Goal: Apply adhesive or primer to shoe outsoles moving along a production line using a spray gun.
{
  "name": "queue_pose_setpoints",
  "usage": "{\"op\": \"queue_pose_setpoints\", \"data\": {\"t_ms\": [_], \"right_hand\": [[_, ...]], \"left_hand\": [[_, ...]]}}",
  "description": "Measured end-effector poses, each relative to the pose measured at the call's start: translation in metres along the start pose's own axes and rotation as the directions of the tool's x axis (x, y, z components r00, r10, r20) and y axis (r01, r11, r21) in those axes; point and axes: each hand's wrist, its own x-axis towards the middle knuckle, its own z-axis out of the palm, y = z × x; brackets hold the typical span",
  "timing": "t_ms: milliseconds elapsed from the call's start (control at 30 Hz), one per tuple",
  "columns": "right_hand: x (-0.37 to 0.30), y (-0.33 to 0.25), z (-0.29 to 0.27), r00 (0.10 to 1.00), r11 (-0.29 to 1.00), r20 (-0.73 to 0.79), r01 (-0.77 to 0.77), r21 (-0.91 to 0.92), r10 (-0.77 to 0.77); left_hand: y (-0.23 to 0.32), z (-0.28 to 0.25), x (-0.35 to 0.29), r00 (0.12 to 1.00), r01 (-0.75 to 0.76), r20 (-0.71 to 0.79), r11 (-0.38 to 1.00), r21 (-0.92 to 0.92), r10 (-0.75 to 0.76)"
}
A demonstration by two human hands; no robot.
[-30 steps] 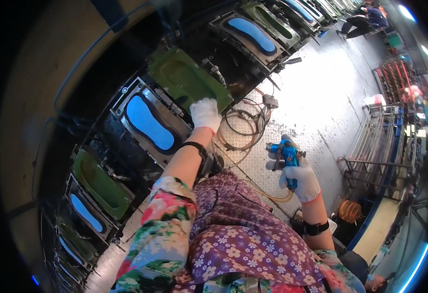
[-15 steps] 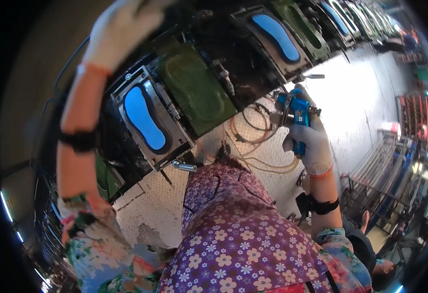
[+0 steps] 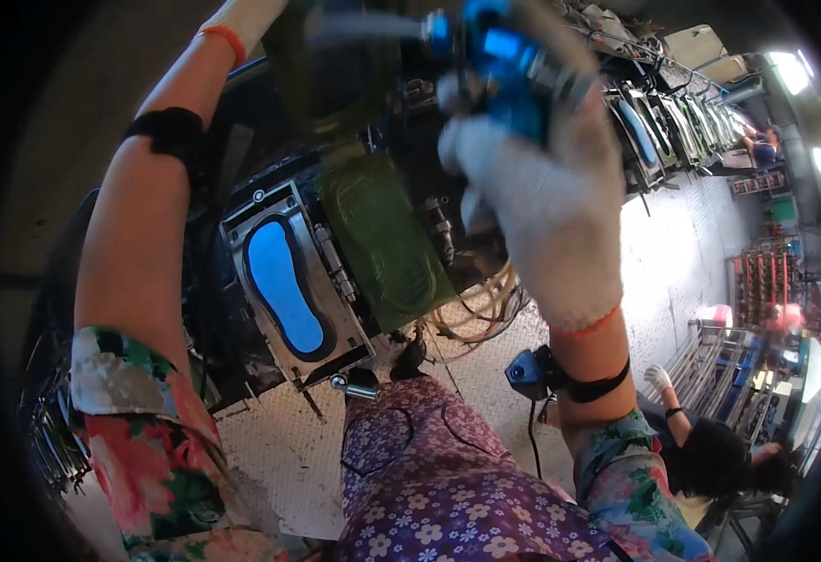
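A: What's nearest?

B: The right hand in a white knitted glove [image 3: 551, 197], closed round a blue metal spray gun [image 3: 514, 56].

A: Same place as a second ago?

B: No. Then it was low, over the floor; now it's raised high, nozzle pointing left. A pale streak lies off the tip, maybe spray, though blur leaves that unsure.

A: And the left hand in its white glove [image 3: 246, 19]?

B: It was on the green plate's edge; now it's up at the top of the view, fingers cut off. I can't tell whether it grips anything.

A: Meaning?

B: I'd judge the gun has gone from being held aside to being used.

A: Beyond the hands?

B: A bright blue sole-shaped piece [image 3: 284, 290], bordered in black, lies in a grey metal mould frame [image 3: 340, 332]. Beside that is the flat dark-green plate [image 3: 387, 239], neither hand touching it, then looped tan hoses [image 3: 485, 309]. Farther off, a row of similar moulds [image 3: 637, 131].
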Motion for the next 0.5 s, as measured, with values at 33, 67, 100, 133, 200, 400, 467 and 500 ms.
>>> {"op": "queue_pose_setpoints", "data": {"t_ms": [33, 67, 100, 133, 200, 400, 467, 500], "right_hand": [[0.008, -0.002, 0.004, 1.000, 1.000, 0.008, 0.003, 0.000, -0.003], [0.013, 0.001, 0.001, 1.000, 0.998, 0.014, 0.020, -0.066, -0.019], [0.018, 0.006, -0.006, 0.999, 0.988, 0.013, 0.036, -0.148, -0.034], [0.022, 0.009, -0.008, 0.998, 0.975, 0.026, 0.059, -0.213, -0.055], [0.032, 0.010, -0.006, 0.993, 0.942, 0.069, 0.114, -0.316, -0.097], [-0.006, 0.089, 0.035, 0.997, 0.947, 0.063, -0.028, -0.321, 0.051], [-0.045, 0.081, 0.020, 0.955, 0.931, 0.158, -0.194, -0.309, 0.251], [-0.063, 0.073, 0.014, 0.914, 0.907, 0.203, -0.277, -0.316, 0.350]], "left_hand": [[-0.011, -0.004, -0.001, 0.995, -0.087, -0.055, 0.995, 0.041, 0.089], [-0.005, 0.002, -0.004, 0.995, -0.087, -0.052, 0.996, 0.021, 0.088], [0.018, 0.013, -0.006, 0.990, 0.125, -0.035, 0.952, -0.280, -0.140], [0.032, 0.014, -0.009, 0.932, 0.328, 0.050, 0.782, -0.530, -0.358], [0.036, 0.008, -0.011, 0.971, 0.221, -0.005, 0.899, -0.377, -0.241], [0.023, 0.008, -0.018, 0.997, -0.078, -0.031, 0.995, -0.056, 0.076], [0.026, 0.011, -0.015, 0.999, 0.034, -0.023, 0.976, -0.217, -0.040], [0.022, 0.018, -0.019, 0.997, 0.061, -0.017, 0.933, -0.354, -0.072]]}}
